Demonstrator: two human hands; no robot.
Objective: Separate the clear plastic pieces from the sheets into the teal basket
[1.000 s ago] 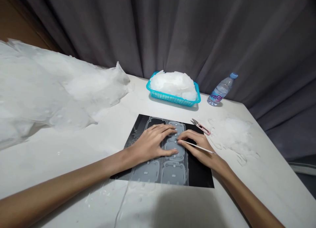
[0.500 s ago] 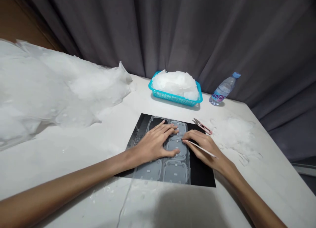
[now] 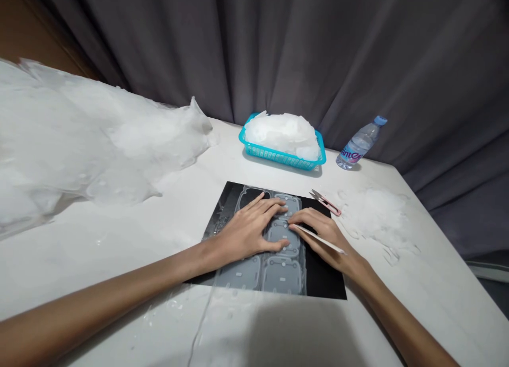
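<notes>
A translucent moulded sheet (image 3: 283, 278) with rounded-square sections lies on a black mat (image 3: 324, 274). My left hand (image 3: 251, 226) rests flat across the sheet, fingers spread, and covers part of it. Just right of those fingers, my right hand (image 3: 321, 232) pinches a thin white stick-like tool (image 3: 320, 239) like a pen. Its tip is hidden at my fingertips, over the seam between two sections, so I cannot tell what kind of tool it is.
Pink-handled thread snips (image 3: 326, 202) lie at the mat's upper right corner, beside a heap of clear scraps (image 3: 382, 213). Behind stand a turquoise basket (image 3: 278, 159) of white translucent pieces and a water bottle (image 3: 360, 144). A large pile of translucent sheets (image 3: 99, 144) fills the left.
My right hand has shifted slightly left with the white tool, along the seam towards my left fingers. My left hand stays in place on the sheet.
</notes>
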